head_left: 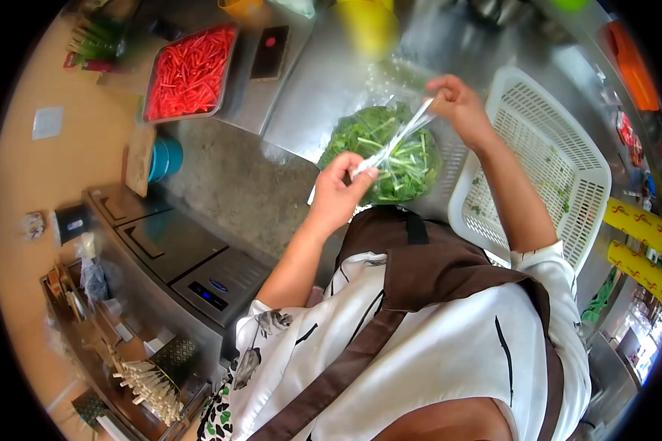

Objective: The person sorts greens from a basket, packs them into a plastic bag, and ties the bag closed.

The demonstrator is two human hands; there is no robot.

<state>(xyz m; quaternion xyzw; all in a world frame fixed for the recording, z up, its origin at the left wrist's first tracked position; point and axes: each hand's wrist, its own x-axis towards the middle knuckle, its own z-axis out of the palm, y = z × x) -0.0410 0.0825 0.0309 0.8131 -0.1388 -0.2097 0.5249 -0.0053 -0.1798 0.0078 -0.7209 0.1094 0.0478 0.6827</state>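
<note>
A clear plastic bag (399, 175) full of chopped leafy greens rests near the front edge of the steel counter (301, 110). Its top is stretched into a thin twisted strip between my two hands. My left hand (340, 187) pinches the near end of that strip, at the left of the bag. Higher and to the right, my right hand (457, 109) grips the other end with its fingers curled. Whether the strip is knotted cannot be made out. Just right of the bag sits a white plastic basket (511, 92) with a few green scraps in it.
A tray of red chillies (190, 73) stands at the back left beside a dark phone-like slab (270, 53). At the back is a blurred yellow container (364, 29). A steel fridge unit (176, 242) is on my left, with a blue bucket (166, 159) beyond it.
</note>
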